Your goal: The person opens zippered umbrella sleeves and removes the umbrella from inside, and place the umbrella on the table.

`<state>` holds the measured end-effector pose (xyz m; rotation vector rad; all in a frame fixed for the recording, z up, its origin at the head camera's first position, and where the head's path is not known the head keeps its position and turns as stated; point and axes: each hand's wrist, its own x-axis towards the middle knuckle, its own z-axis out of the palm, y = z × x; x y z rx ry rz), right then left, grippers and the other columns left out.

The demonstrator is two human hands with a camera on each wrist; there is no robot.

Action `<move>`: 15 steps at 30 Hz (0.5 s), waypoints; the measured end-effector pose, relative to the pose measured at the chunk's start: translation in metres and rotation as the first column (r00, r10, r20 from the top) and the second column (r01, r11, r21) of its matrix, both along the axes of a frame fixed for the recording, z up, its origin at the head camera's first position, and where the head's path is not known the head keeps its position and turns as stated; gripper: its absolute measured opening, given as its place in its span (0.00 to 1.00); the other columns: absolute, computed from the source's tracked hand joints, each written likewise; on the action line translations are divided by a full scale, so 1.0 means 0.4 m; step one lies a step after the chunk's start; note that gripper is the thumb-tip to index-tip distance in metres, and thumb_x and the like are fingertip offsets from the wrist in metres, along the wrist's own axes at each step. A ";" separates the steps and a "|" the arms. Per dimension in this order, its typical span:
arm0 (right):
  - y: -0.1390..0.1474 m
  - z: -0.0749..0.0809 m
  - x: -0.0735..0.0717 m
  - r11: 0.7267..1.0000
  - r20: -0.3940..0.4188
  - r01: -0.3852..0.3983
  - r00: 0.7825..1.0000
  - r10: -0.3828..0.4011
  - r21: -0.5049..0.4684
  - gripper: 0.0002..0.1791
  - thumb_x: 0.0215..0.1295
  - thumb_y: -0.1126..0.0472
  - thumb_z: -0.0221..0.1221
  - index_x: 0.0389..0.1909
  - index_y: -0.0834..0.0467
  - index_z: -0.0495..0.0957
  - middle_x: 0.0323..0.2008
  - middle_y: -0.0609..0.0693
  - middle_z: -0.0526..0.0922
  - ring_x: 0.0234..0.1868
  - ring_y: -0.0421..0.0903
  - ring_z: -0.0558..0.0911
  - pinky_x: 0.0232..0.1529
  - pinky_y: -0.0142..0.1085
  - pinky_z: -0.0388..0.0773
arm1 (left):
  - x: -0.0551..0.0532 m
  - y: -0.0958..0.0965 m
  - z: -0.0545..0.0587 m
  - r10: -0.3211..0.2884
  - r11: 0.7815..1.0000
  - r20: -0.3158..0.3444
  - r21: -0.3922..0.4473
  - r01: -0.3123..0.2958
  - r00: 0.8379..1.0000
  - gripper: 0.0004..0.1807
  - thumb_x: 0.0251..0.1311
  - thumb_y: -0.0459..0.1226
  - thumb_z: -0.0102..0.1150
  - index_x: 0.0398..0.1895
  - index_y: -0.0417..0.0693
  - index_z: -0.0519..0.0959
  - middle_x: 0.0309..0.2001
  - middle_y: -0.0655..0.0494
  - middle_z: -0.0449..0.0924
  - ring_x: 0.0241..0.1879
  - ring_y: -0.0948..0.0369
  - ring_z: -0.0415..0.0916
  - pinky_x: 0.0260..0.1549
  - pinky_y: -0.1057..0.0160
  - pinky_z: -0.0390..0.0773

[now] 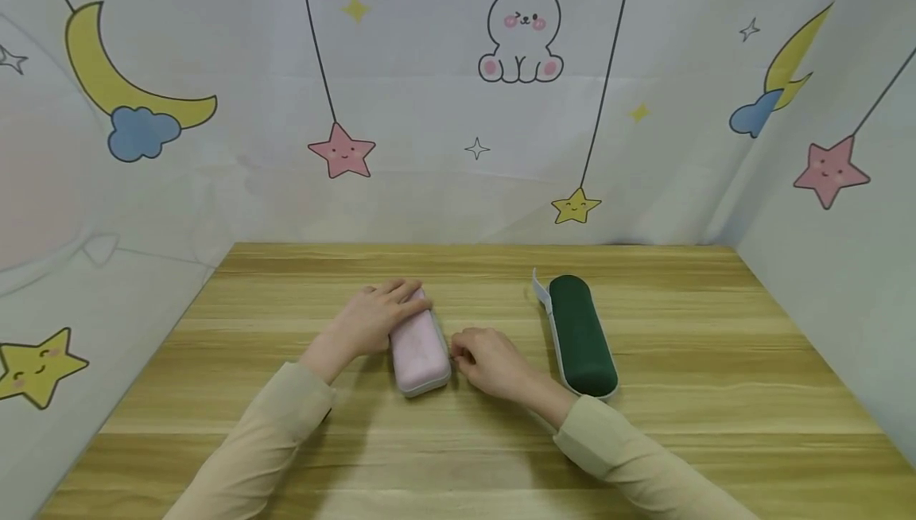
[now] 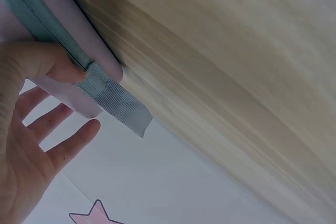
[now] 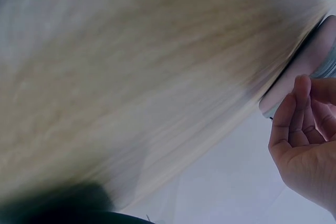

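A pink hard zip case (image 1: 421, 355) with a grey-green zipper band lies on the table, left of centre. My left hand (image 1: 368, 320) holds it from the left and top, fingers spread over its far end. In the left wrist view the thumb presses beside a grey ribbed fabric tab (image 2: 119, 104) at the case's end. At the near right side of the case is my right hand (image 1: 494, 362), thumb and index fingertips pinched together by the zipper band. What they pinch is mostly hidden; it looks like the zipper pull.
A dark green case (image 1: 583, 337) with a light rim and a pale tab (image 1: 541, 291) lies right of my right hand, near that forearm. The wooden table (image 1: 687, 305) meets a printed cloth backdrop (image 1: 444, 210) at the back and both sides.
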<state>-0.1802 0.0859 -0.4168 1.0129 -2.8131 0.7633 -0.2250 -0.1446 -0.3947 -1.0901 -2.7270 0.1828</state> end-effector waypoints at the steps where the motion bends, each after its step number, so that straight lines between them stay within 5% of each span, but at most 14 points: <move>1: 0.001 0.000 0.001 1.000 0.001 -0.001 1.000 0.001 0.000 0.06 0.58 0.70 0.59 0.27 0.57 0.78 0.26 0.46 0.79 0.26 0.35 0.72 0.27 0.26 0.70 | 0.000 0.000 0.000 0.000 1.000 -0.001 0.001 0.000 1.000 0.38 0.46 0.28 0.68 0.63 0.60 0.72 0.68 0.47 0.67 0.66 0.47 0.66 0.48 0.43 0.78; 15: 0.010 0.001 0.007 1.000 -0.010 -0.013 1.000 0.013 -0.010 0.05 0.58 0.70 0.60 0.27 0.57 0.79 0.25 0.45 0.78 0.27 0.36 0.72 0.28 0.26 0.69 | 0.001 0.004 -0.003 0.029 1.000 0.027 0.012 -0.029 0.999 0.38 0.46 0.26 0.68 0.63 0.60 0.71 0.70 0.47 0.64 0.66 0.46 0.66 0.49 0.41 0.76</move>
